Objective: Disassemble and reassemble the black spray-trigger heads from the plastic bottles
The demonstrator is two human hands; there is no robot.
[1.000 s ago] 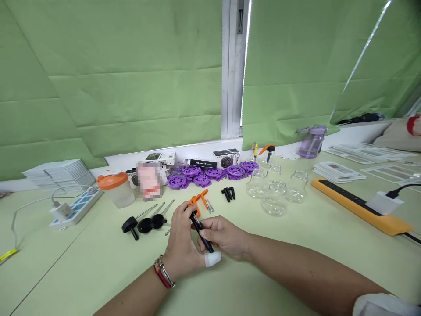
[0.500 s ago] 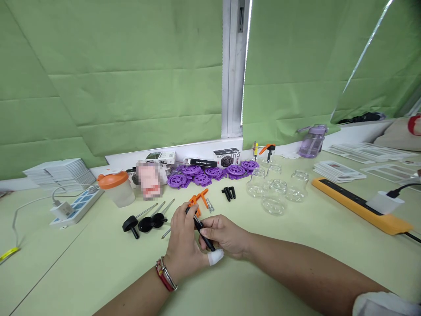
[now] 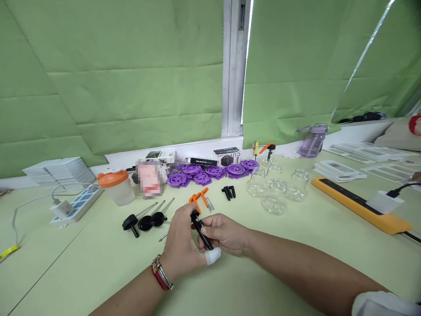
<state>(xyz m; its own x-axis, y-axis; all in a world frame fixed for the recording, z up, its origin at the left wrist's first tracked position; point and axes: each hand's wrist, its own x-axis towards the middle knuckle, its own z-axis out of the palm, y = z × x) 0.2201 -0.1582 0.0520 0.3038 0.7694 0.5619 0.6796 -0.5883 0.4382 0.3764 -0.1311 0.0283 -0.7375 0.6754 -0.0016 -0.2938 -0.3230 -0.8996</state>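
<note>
Okay, black rod [image 3: 204,235] is held tilted by both hands, just in front of the orange parts [image 3: 199,198]. Its two ends are spanned by the left hand [image 3: 182,243], fingers curled at the top end, white-wrapped thumb at the lower end. Its middle is pinched by the right hand [image 3: 226,235], thumb on top, fingers drawn in narrow; some fingertips are hidden

Relative to the orange parts: small metal pieces [image 3: 209,204] are laid just beside, on the right; short black pegs [image 3: 228,192] farther right; clear jars [image 3: 274,204] beyond those. Purple wheel-patterned parts [image 3: 202,177] are heaped behind. Black caps [image 3: 145,222] with metal rods [image 3: 158,207] are laid to the left, orange-lidded cup [image 3: 121,195] farther left
</note>
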